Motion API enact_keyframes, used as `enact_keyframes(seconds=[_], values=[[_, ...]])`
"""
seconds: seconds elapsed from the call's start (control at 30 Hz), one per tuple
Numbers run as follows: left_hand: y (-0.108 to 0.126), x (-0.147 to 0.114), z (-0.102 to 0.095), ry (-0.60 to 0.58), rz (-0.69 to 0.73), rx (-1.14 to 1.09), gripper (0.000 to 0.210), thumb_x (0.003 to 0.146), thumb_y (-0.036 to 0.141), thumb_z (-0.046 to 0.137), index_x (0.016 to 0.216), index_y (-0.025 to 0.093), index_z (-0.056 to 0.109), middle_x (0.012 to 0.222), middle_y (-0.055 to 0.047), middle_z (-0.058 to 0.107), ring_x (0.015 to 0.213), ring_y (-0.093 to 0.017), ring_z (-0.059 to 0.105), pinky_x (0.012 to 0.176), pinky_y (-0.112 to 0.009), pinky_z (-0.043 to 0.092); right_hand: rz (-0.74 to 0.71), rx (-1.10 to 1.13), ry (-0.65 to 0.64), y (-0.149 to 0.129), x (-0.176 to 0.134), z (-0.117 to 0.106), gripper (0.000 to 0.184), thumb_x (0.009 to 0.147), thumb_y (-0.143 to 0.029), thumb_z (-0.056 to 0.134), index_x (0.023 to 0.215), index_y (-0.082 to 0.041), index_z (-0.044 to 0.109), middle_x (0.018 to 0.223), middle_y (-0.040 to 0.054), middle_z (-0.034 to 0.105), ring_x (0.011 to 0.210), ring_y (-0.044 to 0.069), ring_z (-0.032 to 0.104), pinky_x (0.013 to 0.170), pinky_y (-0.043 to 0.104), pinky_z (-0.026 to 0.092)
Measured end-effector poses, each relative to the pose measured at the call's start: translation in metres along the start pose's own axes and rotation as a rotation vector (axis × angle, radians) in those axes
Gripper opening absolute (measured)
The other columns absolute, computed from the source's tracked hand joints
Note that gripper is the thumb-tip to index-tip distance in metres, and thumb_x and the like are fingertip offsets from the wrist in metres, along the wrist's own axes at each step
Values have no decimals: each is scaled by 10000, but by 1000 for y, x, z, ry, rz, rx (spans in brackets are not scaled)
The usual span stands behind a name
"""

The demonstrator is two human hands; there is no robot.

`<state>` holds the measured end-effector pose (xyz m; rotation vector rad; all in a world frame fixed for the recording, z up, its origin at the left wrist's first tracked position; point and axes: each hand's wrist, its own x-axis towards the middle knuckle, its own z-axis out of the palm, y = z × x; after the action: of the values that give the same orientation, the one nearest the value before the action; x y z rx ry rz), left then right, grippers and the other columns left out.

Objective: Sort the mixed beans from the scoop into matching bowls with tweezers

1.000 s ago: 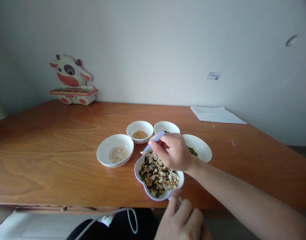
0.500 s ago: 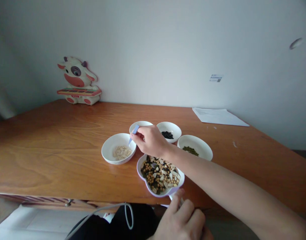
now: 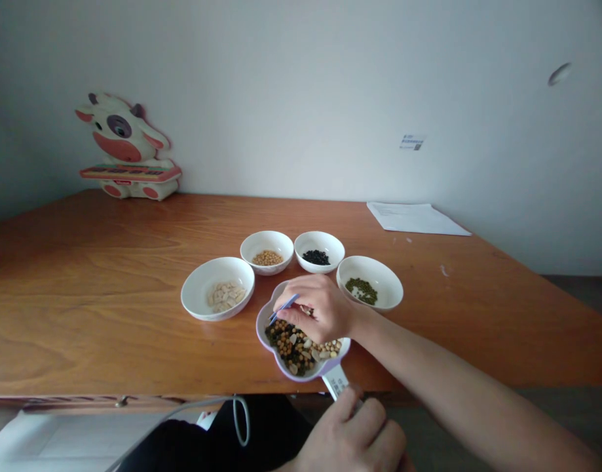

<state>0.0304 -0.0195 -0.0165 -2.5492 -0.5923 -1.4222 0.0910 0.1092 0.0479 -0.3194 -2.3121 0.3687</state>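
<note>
My right hand (image 3: pixel 318 308) pinches blue tweezers (image 3: pixel 283 308) over a purple-rimmed, flower-shaped bowl with a handle (image 3: pixel 267 337). Inside it lies a mix of yellow beans, dark beans, green beans and pale seeds; my hand covers its back right part. The tweezer tips point down at the left side of the mix; whether they hold a seed is too small to tell. My left hand (image 3: pixel 354 432) is wrapped around the bowl's white handle (image 3: pixel 335 381) at the table's front edge. A white bowl (image 3: pixel 192 295) with pale flat seeds (image 3: pixel 226 296) stands to the left.
Behind stand a white bowl of yellow beans (image 3: pixel 267 257) and one of black beans (image 3: pixel 316 257). A bowl of green beans (image 3: pixel 362 290) is at the right, close to my right forearm. A cow toy keyboard (image 3: pixel 128 147) and papers (image 3: pixel 418 218) sit at the back. A cable (image 3: pixel 239 419) hangs below.
My right hand and the tweezers have moved from the pale-seed bowl down and right to above the flower-shaped bowl. My left hand keeps its hold on the handle. The view has shifted slightly.
</note>
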Motion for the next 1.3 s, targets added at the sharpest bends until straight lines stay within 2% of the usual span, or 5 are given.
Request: enact_keyframes(seconds=[0.13,0.33,0.47,0.7,1.3], values=[[-3,1,-2,-15,23,39,340,882,66,520,566,164,443,591,33,379,588,-116,330,604,-269,308,36,-17,-67,0,-2,-1,184,899,-194,530,735,-156,607,673,47,658,623,152,589,623,271,483],[-3,4,-5,17,16,93,382,928,63,470,561,159,431,576,36,354,571,-114,311,605,-262,295,102,-39,39,0,-7,-6,194,894,-217,508,732,-152,593,689,61,654,607,150,560,601,281,449],[-4,4,-5,28,5,95,413,960,60,404,560,159,422,570,35,346,561,-110,307,597,-260,291,84,-53,-50,-1,-5,-6,177,862,-180,519,698,-158,581,651,46,635,587,147,542,584,274,440],[-5,-7,1,-57,62,144,372,891,218,606,589,178,393,569,51,338,547,-92,322,577,-266,274,79,-89,3,-4,-1,-3,154,883,-166,526,758,-149,614,699,47,668,619,146,580,615,264,476],[-5,-12,2,-61,45,106,371,904,240,602,596,176,406,569,52,352,554,-88,338,587,-266,285,24,98,-4,-3,-3,-5,115,854,-152,553,753,-155,609,715,61,687,664,157,605,652,278,507]])
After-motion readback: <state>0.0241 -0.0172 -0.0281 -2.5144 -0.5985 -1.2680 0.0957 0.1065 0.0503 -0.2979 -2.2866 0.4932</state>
